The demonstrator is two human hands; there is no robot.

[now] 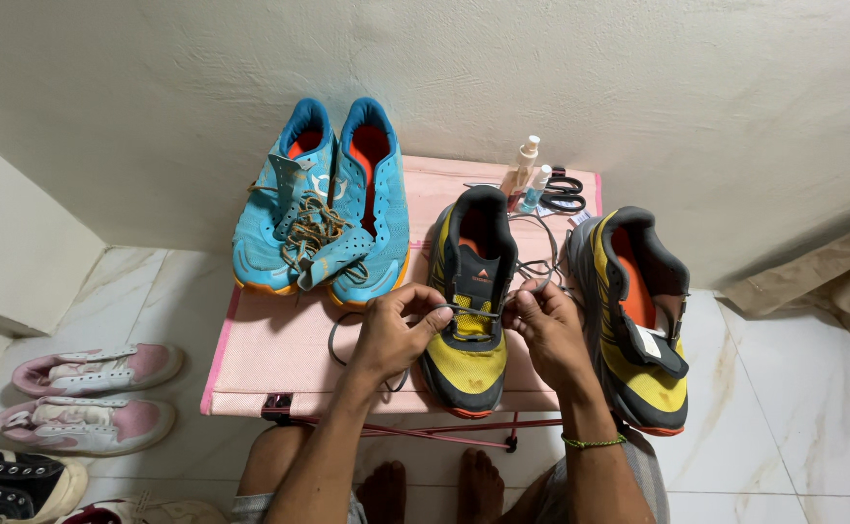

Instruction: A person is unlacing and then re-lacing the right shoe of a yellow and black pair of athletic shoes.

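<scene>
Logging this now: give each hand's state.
Left hand: closed on the grey lace of the yellow shoe.
Right hand: closed on the same lace.

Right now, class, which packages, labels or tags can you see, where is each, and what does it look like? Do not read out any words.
Spray bottle: table's back edge, slim, pale with white cap.
Smaller bottle: beside it, clear bluish, white cap.
White tag: on the tongue of the right yellow shoe, rectangular.
Orange patch: tongue of the middle shoe, between both hands.
</scene>
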